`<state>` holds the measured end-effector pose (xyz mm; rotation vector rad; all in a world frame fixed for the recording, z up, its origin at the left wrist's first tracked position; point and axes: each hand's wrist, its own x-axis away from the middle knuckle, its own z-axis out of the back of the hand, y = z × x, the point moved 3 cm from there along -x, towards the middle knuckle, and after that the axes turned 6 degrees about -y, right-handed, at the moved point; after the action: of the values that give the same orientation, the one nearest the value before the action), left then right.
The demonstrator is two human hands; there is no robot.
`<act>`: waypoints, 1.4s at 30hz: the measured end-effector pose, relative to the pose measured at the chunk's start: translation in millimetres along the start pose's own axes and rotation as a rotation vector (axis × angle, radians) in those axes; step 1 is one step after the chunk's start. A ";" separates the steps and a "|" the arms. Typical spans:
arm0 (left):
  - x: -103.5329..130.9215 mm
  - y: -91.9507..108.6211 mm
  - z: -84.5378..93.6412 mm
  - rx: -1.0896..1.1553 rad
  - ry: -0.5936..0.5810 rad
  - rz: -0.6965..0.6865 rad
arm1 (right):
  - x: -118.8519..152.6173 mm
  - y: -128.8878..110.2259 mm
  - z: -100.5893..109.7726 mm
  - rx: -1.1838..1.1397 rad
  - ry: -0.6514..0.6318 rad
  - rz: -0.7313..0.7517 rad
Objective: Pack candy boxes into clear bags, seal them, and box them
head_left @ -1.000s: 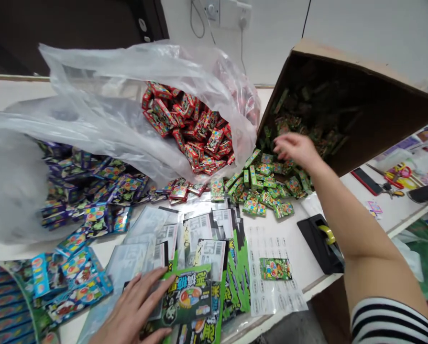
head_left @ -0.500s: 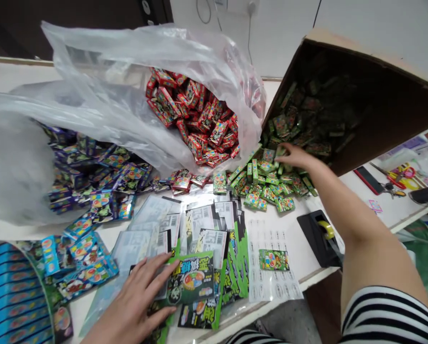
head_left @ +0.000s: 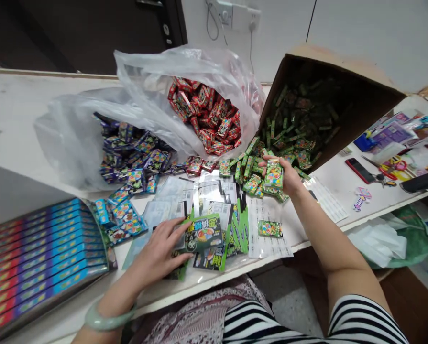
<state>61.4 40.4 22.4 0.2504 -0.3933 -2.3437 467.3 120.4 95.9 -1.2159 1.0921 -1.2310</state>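
Observation:
My right hand (head_left: 287, 176) holds a small stack of green packets (head_left: 273, 173) just in front of the tipped cardboard box (head_left: 357, 102), above the spilled heap of green packets (head_left: 251, 172). My left hand (head_left: 156, 253) lies flat, fingers spread, on a clear sleeve beside a green printed card pouch (head_left: 203, 234) at the table's near edge. More green pouches and barcode sleeves (head_left: 214, 205) fan out behind it. A single green packet (head_left: 270, 228) lies on a white label sheet (head_left: 267, 241).
A clear plastic bag (head_left: 145, 102) holds red packets (head_left: 206, 117) and purple packets (head_left: 131, 150). Blue packets (head_left: 118, 217) lie by a tray of blue and red boxes (head_left: 38, 258). A phone (head_left: 359, 170), scissors (head_left: 389, 169) and clutter sit at right.
My right hand came out of the box heap toward me, now gripping a stack of green packets. The view pulled back; my left hand stayed on the sleeves.

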 end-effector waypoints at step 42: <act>11.0 56.6 -13.4 0.973 0.255 0.161 | 151.1 30.2 -164.7 0.719 -0.404 0.477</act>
<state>93.7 -8.8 29.0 0.9146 -1.3411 -1.7622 314.1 -41.5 61.3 -0.5606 0.5115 -0.8356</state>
